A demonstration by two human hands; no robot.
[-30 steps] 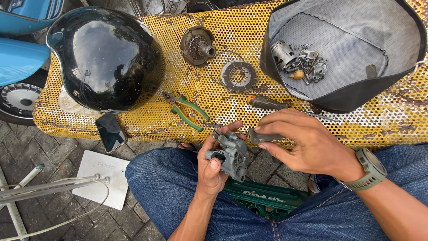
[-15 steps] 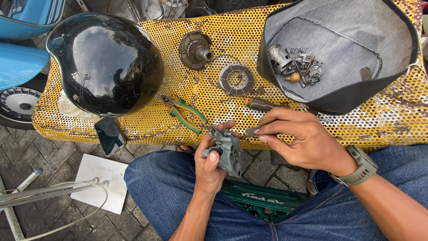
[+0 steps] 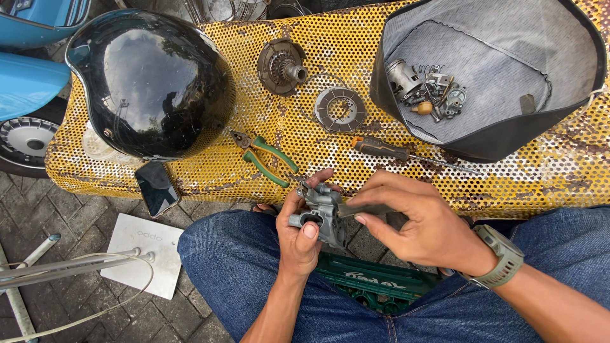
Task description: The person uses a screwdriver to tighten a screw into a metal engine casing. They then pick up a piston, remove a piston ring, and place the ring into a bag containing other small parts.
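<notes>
At your ten o'clock a black helmet (image 3: 149,86) rests on the yellow perforated counter (image 3: 305,136), with green-handled pliers (image 3: 264,159) just beside it. Your left hand (image 3: 302,232) has its grip wrapped around a grey metal carburetor body (image 3: 323,213) over your lap (thumb across its front). Your right hand (image 3: 419,222) pinches a slim dark tool (image 3: 365,208) against that part, with an upturned seat (image 3: 489,76) holding small parts at two o'clock.

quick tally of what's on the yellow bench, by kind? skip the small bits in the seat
Helmet: 1
Pliers: 1
Screwdriver: 1
Round metal parts: 2
Upturned seat: 1
Phone: 1
Total: 7
</notes>
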